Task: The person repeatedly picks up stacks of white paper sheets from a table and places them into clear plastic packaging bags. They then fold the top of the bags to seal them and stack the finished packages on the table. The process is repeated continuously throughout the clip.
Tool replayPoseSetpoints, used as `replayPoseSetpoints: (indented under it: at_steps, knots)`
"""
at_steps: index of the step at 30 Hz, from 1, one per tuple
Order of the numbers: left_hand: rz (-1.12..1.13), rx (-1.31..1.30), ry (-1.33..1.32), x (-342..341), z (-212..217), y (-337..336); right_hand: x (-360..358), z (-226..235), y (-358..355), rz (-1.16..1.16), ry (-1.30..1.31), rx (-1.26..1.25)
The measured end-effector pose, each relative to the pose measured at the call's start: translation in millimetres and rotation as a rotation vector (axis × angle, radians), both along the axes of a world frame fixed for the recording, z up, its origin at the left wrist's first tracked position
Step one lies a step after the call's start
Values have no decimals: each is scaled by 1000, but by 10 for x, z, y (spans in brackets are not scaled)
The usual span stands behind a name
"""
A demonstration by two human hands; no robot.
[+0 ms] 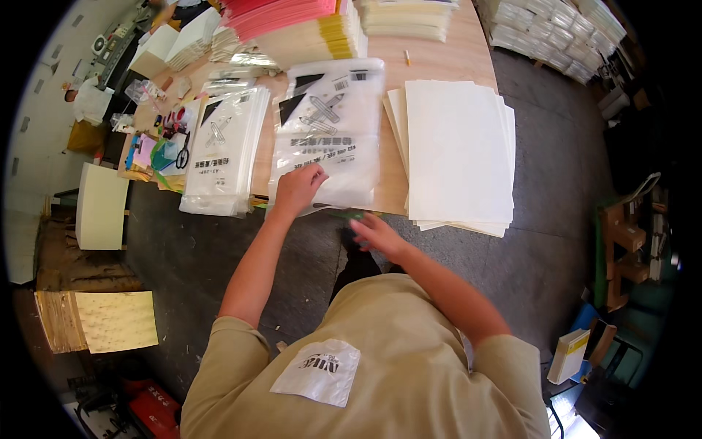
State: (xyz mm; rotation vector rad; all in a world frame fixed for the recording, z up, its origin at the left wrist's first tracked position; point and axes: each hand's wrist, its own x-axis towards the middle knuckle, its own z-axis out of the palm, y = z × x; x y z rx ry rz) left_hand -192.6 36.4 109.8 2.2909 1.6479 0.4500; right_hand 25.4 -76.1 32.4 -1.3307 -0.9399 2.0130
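Observation:
In front of me lies a stack of clear plastic bags (351, 175) with black printing and a pencil picture. My left hand (296, 190) is over the lower part of the top bag, its fingers curled closed; whether they pinch the film cannot be made out. Just off the table's front edge is my right hand (379, 238), fingers loosely bent and apart, with a small green bit by the fingertips. Right of the bags sits a stack of white paper sheets (461, 154), its lower sheets fanned unevenly. To the left is a pile of filled, printed bags (223, 157).
Tall pink and cream paper stacks (292, 33) stand at the table's back. Scissors (183, 152), tape and small items crowd its left end. A person (91, 101) is at the far left. Wrapped bundles (552, 33) are piled at the back right; a yellowish sheet stack (117, 322) sits lower left.

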Motion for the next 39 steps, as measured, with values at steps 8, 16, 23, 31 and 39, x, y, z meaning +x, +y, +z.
replayPoseSetpoints:
  at_steps: [8, 16, 23, 31, 39]
  knots:
    - [264, 285, -297, -365, -24, 330, -808, -521, 311, -298, -171, 62]
    - [74, -141, -461, -337, 312, 547, -884, -426, 368, -563, 73, -69]
    - [-68, -225, -413, -603, 477, 522, -391, -195, 236, -159, -47, -30]
    - [75, -223, -881, -1283, 381, 36, -406, 260, 964, -479, 63, -221]
    - [751, -618, -1385, -892, -1009, -267, -1066, -162, 1054, -269, 117, -106]
